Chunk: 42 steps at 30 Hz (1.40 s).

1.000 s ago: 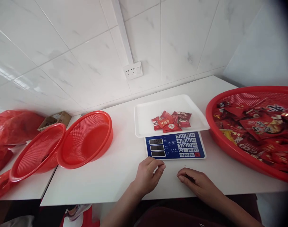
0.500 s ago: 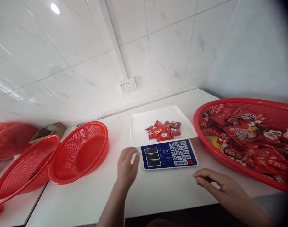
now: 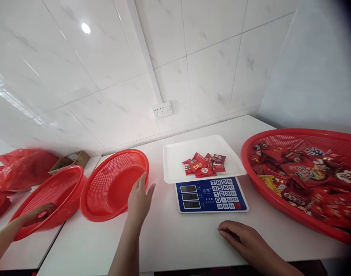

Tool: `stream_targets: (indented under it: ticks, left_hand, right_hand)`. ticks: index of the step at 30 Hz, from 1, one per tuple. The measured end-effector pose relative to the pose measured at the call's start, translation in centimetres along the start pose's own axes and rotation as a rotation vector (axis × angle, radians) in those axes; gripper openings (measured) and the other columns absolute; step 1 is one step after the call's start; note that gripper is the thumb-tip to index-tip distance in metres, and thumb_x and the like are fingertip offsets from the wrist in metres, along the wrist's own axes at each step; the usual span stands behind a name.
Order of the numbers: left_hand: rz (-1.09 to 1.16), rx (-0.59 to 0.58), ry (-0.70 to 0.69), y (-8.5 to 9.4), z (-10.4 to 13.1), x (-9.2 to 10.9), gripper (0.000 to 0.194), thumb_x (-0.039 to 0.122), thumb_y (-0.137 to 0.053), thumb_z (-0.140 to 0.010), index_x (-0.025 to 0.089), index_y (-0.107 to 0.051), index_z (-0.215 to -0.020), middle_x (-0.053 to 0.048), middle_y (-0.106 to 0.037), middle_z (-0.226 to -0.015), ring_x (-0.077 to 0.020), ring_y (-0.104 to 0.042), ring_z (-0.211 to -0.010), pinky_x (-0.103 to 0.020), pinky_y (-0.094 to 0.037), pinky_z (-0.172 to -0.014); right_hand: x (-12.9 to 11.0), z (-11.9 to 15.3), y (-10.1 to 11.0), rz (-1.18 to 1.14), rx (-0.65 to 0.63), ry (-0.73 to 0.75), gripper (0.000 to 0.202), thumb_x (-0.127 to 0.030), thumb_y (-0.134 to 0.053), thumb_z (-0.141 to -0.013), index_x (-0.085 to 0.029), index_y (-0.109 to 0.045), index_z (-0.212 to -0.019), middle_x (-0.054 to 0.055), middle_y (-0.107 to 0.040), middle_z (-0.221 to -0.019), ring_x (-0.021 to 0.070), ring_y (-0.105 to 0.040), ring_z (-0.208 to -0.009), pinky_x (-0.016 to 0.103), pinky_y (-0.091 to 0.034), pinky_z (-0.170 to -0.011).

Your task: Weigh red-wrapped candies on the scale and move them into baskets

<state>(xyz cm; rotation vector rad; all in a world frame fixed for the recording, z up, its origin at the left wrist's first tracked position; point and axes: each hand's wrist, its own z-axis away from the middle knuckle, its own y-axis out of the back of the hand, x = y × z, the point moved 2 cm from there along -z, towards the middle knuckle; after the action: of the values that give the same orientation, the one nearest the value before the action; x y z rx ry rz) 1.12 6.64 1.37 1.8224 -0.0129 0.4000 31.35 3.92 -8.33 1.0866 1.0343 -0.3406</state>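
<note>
Red plastic middle basket (image 3: 113, 186), probably light, springy, best gripped by rim. Has left hand (image 3: 140, 201) open, empty beside it; right hand (image 3: 240, 237) loosely curled, contents unclear.

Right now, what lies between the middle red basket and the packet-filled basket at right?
In the head view: the left hand by the middle red basket, then the scale, its white tray bearing red packets.

Packets (image 3: 203, 166) on scale tray (image 3: 178, 161); full basket (image 3: 258, 189) right; two baskets (image 3: 117, 188) left, apparently touching.
</note>
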Motion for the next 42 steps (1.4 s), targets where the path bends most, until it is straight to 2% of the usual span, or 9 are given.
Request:
stream_targets:
  ticks: [3, 7, 13, 19, 23, 29, 33, 37, 42]
  left_hand:
    - [0.083, 0.023, -0.259, -0.8, -0.9, 4.1, 0.048, 0.043, -0.044, -0.090, 0.019, -0.042, -0.131, -0.014, -0.045, -0.138, -0.0300, -0.038, -0.130, -0.048, -0.037, -0.101]
    - [0.157, -0.201, -0.576, -2.1, -3.5, 10.3, 0.048, 0.041, -0.047, -0.089, 0.018, -0.043, -0.131, -0.014, -0.047, -0.136, -0.0266, -0.040, -0.128, -0.041, -0.038, -0.102]
    - [0.142, -0.339, -0.542, -4.2, -7.2, 14.1, 0.035, 0.035, -0.058, -0.082, 0.013, -0.058, -0.109, -0.017, -0.062, -0.108, -0.0351, -0.052, -0.109, -0.048, -0.045, -0.086]
    - [0.271, -0.305, -0.474, -5.3, -7.7, 13.3, 0.017, 0.019, -0.066, -0.072, 0.020, -0.060, -0.088, -0.003, -0.061, -0.091, -0.0173, -0.061, -0.079, -0.028, -0.051, -0.070]
    - [0.327, -0.189, -0.390, -3.8, -8.1, 11.9, 0.010, 0.015, -0.064, -0.073, 0.020, -0.058, -0.079, -0.001, -0.060, -0.088, -0.0133, -0.060, -0.076, -0.025, -0.052, -0.068]
    - [0.270, 0.035, -0.204, 2.5, -8.0, 3.9, 0.006, 0.019, -0.053, -0.080, 0.020, -0.058, -0.083, -0.006, -0.057, -0.094, -0.0207, -0.059, -0.085, -0.036, -0.052, -0.073]
    - [0.178, 0.107, -0.069, 4.2, -6.8, -0.6, 0.018, 0.026, -0.057, -0.080, 0.018, -0.061, -0.095, -0.015, -0.052, -0.120, -0.0365, -0.040, -0.122, -0.055, -0.039, -0.093]
    - [0.288, 0.086, -0.043, 3.0, -5.0, -0.1, 0.027, 0.034, -0.052, -0.085, 0.022, -0.059, -0.109, -0.012, -0.041, -0.138, -0.0320, -0.032, -0.131, -0.052, -0.035, -0.100]
    - [0.602, 0.012, -0.202, 0.1, -2.9, 3.9, 0.017, 0.031, -0.053, -0.085, 0.023, -0.063, -0.097, -0.008, -0.055, -0.125, -0.0235, -0.050, -0.119, -0.042, -0.039, -0.099]
  right_hand:
    - [-0.3, -0.5, 0.5, 0.007, 0.012, 0.025, 0.032, -0.045, -0.037, -0.090, -0.024, -0.061, -0.082, 0.002, -0.068, -0.084, 0.0180, -0.063, -0.078, 0.027, -0.049, -0.071]
    - [-1.9, -1.7, 3.2, 0.060, 0.181, 0.090, 0.032, -0.046, -0.040, -0.088, -0.025, -0.064, -0.087, 0.005, -0.070, -0.089, 0.0204, -0.064, -0.083, 0.030, -0.050, -0.074]
    - [-4.7, -2.5, 6.8, 0.147, 0.392, 0.123, 0.035, -0.049, -0.041, -0.086, -0.025, -0.065, -0.087, 0.006, -0.071, -0.089, 0.0217, -0.065, -0.083, 0.033, -0.052, -0.074]
    - [-4.4, -3.5, 7.4, 0.210, 0.398, 0.187, 0.033, -0.047, -0.039, -0.088, -0.025, -0.064, -0.089, 0.004, -0.071, -0.092, 0.0211, -0.064, -0.085, 0.033, -0.051, -0.077]
    - [-4.4, -5.2, 8.0, 0.277, 0.440, 0.218, 0.032, -0.044, -0.037, -0.091, -0.024, -0.062, -0.091, 0.004, -0.069, -0.091, 0.0201, -0.063, -0.083, 0.033, -0.050, -0.076]
    - [-4.5, -7.7, 9.1, 0.434, 0.626, 0.269, 0.036, -0.046, -0.039, -0.089, -0.021, -0.061, -0.105, 0.010, -0.060, -0.115, 0.0252, -0.051, -0.114, 0.040, -0.042, -0.096]
    - [-4.3, -10.7, 9.1, 0.616, 0.498, 0.127, 0.057, -0.057, -0.048, -0.081, -0.025, -0.050, -0.129, 0.010, -0.040, -0.142, 0.0346, -0.024, -0.135, 0.056, -0.027, -0.104]
    - [-4.3, -13.2, 9.0, 0.674, 0.272, -0.010, 0.067, -0.063, -0.045, -0.080, -0.032, -0.036, -0.139, 0.008, -0.026, -0.151, 0.0391, -0.014, -0.137, 0.066, -0.021, -0.101]
    - [-5.0, -14.3, 8.9, 0.682, 0.193, 0.131, 0.049, -0.054, -0.050, -0.081, -0.030, -0.054, -0.124, 0.007, -0.049, -0.135, 0.0340, -0.040, -0.124, 0.052, -0.036, -0.094]
